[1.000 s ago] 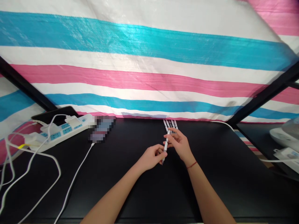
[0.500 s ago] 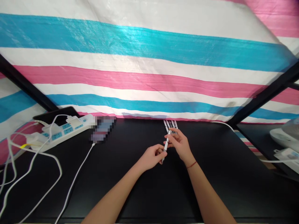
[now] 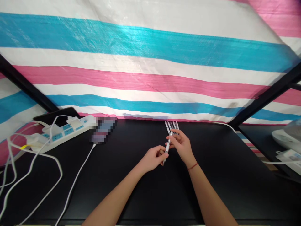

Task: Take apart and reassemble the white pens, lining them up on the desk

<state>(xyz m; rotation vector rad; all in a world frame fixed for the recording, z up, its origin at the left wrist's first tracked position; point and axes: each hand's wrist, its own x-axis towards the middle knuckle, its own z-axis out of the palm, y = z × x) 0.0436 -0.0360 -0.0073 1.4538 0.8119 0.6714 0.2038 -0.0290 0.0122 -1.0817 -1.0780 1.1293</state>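
Observation:
Both hands hold one white pen [image 3: 167, 147] with a silvery end, tilted with its upper end away from me. My left hand [image 3: 154, 159] is closed round its lower end, thumb on top. My right hand [image 3: 181, 146] pinches the upper end between thumb and fingers; a thin red band circles that wrist. Just beyond the right fingertips, several similar white pens [image 3: 168, 125] lie side by side on the black table [image 3: 141, 194], partly hidden by the right hand.
On the left a white power strip [image 3: 68, 133] carries plugs and looping white cables [image 3: 58, 166]. A blurred-out phone-like device [image 3: 103, 130] with a cable lies beside it. A striped sheet [image 3: 150, 78] hangs behind the table. Another power strip [image 3: 290, 158] stands at far right.

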